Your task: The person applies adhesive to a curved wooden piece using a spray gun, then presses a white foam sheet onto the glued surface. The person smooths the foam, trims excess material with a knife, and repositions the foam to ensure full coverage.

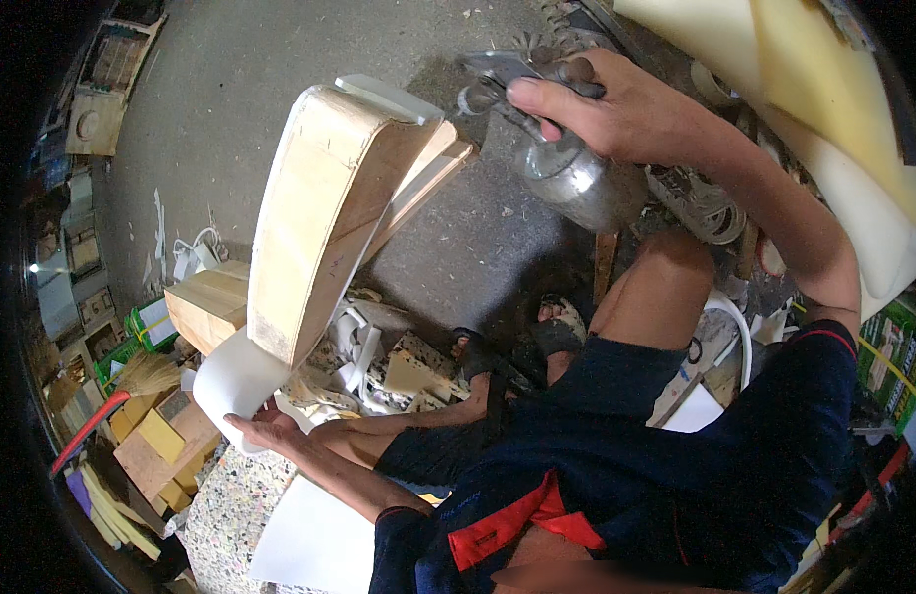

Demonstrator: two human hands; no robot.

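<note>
My right hand (pixel 577 114) grips a metal spray gun (pixel 503 69) with a dull silver cup (pixel 567 178) below it, held up at the upper right. A curved pale wooden piece (pixel 309 208) stands tilted left of it, white padding along its left edge and a second, narrower board (pixel 418 203) behind it. At its lower end a white foam strip (pixel 235 381) bends round in a loop. My left hand (pixel 260 426) is closed on that strip, with some fingers hidden under it.
A wooden block (pixel 205 302), a straw broom (pixel 146 371) and foam scraps (pixel 161 436) lie at the left. Speckled foam (pixel 225 520) and a white sheet (pixel 309 540) are beside me. Cream foam sheets (pixel 824 99) lean at the upper right. Offcuts (pixel 418 371) litter the floor by my feet.
</note>
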